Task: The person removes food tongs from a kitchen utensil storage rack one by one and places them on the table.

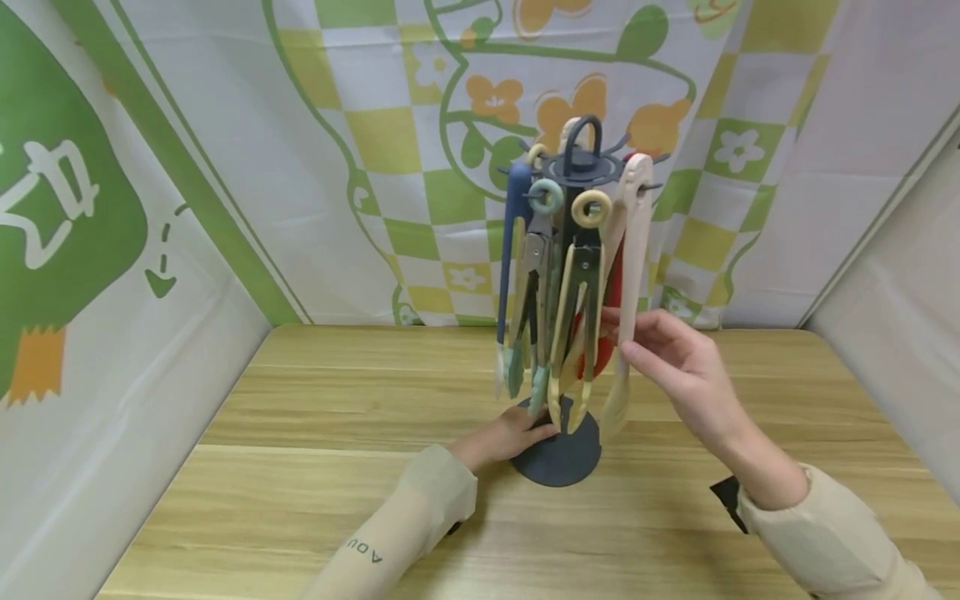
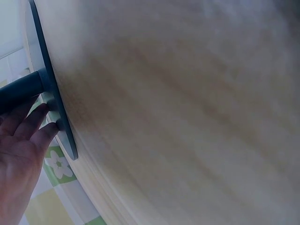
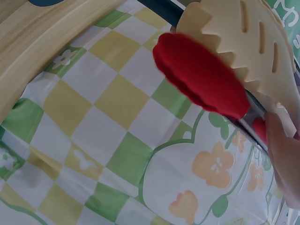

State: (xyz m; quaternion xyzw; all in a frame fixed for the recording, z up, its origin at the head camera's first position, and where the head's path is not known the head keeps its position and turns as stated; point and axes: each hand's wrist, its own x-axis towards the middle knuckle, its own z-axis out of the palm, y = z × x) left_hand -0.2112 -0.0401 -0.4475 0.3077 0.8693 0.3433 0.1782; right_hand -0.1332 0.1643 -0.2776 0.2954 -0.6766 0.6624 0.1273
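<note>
A dark grey rotating-style stand (image 1: 581, 167) holds several kitchen tools hung from hooks round its top. My left hand (image 1: 512, 435) rests on its round base (image 1: 558, 467); in the left wrist view the fingers (image 2: 44, 133) lie extended against the base beside the post. At the stand's right side, my right hand (image 1: 686, 367) pinches one arm of the cream tongs (image 1: 636, 233), thumb in front and fingers behind. Those tongs hang by their top end from a hook. Their slotted, toothed head (image 3: 243, 42) shows in the right wrist view, close behind red tongs (image 3: 201, 75).
Yellow-edged tongs (image 1: 587, 267), green-tipped tongs (image 1: 536, 250) and a blue-handled tool (image 1: 516, 225) hang on the stand's front and left. A wooden table (image 1: 300, 500) lies beneath. Patterned cloth (image 1: 382, 142) covers the back wall close behind.
</note>
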